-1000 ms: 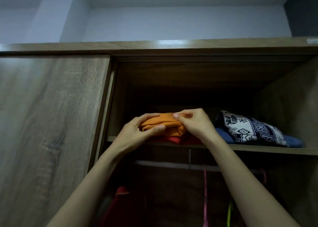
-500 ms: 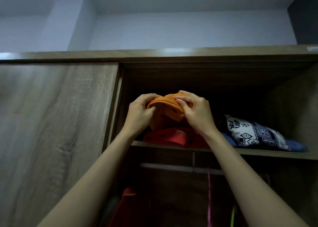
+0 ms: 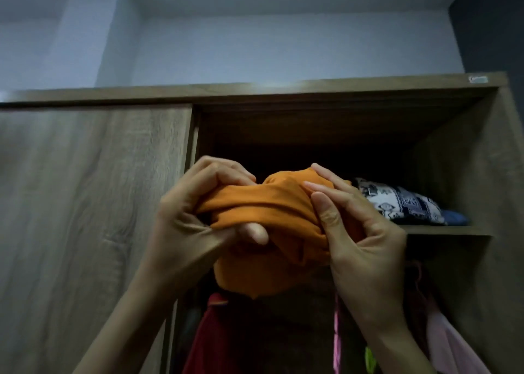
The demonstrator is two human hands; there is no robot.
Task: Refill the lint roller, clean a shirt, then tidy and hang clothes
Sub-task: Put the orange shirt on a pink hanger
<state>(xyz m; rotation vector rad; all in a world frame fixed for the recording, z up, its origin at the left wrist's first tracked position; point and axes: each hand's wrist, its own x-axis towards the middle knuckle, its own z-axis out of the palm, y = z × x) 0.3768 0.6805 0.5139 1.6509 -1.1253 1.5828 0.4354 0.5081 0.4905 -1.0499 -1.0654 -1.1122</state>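
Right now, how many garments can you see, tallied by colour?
orange garment: 1, held by left hand and right hand
patterned black-and-white garment: 1
blue garment: 1
red garment: 1
pink garment: 1
Total: 5

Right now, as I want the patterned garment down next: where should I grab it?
Probably take the black-and-white patterned garment by its rounded front fold, coming from the front over the shelf edge: it lies folded, that fold faces outward, and the wardrobe wall blocks its right side.
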